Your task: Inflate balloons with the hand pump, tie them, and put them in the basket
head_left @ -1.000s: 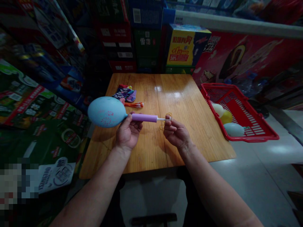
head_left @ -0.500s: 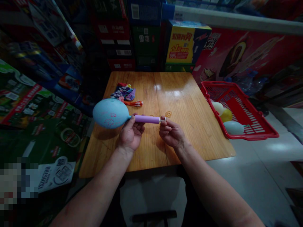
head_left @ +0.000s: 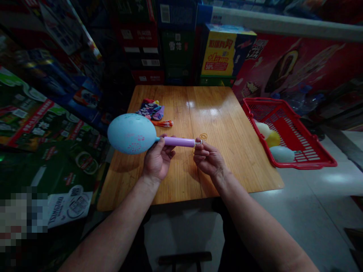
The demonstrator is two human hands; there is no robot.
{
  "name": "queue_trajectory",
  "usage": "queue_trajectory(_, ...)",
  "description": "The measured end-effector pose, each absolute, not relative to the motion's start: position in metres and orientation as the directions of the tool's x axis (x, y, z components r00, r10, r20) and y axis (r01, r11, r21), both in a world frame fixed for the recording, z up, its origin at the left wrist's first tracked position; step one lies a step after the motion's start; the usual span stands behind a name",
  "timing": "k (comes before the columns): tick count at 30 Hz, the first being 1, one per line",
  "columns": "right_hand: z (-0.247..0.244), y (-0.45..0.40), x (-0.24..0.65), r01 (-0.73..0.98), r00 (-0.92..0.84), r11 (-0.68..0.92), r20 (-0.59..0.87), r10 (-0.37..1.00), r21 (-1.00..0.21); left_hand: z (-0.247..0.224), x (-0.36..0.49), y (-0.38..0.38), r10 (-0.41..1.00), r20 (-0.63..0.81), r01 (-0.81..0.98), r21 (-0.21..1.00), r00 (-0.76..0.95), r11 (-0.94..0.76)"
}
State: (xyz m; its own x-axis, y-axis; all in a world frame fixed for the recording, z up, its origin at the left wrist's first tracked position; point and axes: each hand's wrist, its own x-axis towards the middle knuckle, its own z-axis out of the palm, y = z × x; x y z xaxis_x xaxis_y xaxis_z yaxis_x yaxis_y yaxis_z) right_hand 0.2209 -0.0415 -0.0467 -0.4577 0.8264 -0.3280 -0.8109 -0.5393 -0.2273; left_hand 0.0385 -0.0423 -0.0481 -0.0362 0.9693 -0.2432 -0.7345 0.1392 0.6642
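A purple balloon pump (head_left: 180, 141) lies level above the wooden table (head_left: 227, 158), held between both hands. On its left end sits a light blue balloon (head_left: 132, 133) with pink and blue prints, partly inflated. My left hand (head_left: 157, 160) is closed round the pump's nozzle end, thumb at the balloon's neck. My right hand (head_left: 208, 156) pinches the white handle at the other end, which is pushed close to the barrel. Behind the balloon lies a pile of flat, colourful balloons (head_left: 150, 109). Thin yellow rubber bands (head_left: 203, 136) rest near my right hand.
A red basket (head_left: 312, 165) with several inflated balloons (head_left: 282, 154) stands right of the table. Stacked drink cartons (head_left: 177, 53) and a yellow and blue box (head_left: 219, 53) line the far edge. Green beer cartons (head_left: 56, 162) crowd the left side. A dark stool (head_left: 185, 258) is below.
The blue balloon has grown a little larger. Both hands keep their hold on the pump, and the handle stays close to the barrel. The view has shifted slightly.
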Motion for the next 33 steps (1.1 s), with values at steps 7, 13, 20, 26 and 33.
queue_trajectory(7, -0.033, -0.035, 0.241, -0.816, -0.415, -0.503, -0.318, 0.853, -0.285, -0.041, 0.008, -0.022, 0.946, -0.297, -0.756, 0.648, -0.132, 0.098)
queue_trajectory(13, -0.042, -0.039, 0.228, -0.803, -0.447, -0.535, -0.328, 0.832, -0.264, -0.049, 0.022, -0.032, 0.971, -0.225, -0.749, 0.657, -0.085, 0.086)
queue_trajectory(20, -0.039, -0.038, 0.229, -0.785, -0.457, -0.553, -0.340, 0.822, -0.280, -0.052, 0.033, -0.035, 0.957, -0.289, -0.765, 0.620, -0.018, 0.173)
queue_trajectory(26, -0.031, -0.034, 0.246, -0.808, -0.408, -0.484, -0.273, 0.871, -0.336, -0.039, 0.012, -0.026, 0.952, -0.248, -0.753, 0.657, -0.179, 0.030)
queue_trajectory(33, -0.041, -0.041, 0.222, -0.805, -0.439, -0.529, -0.329, 0.836, -0.269, -0.052, 0.040, -0.044, 0.961, -0.270, -0.758, 0.639, -0.063, 0.130)
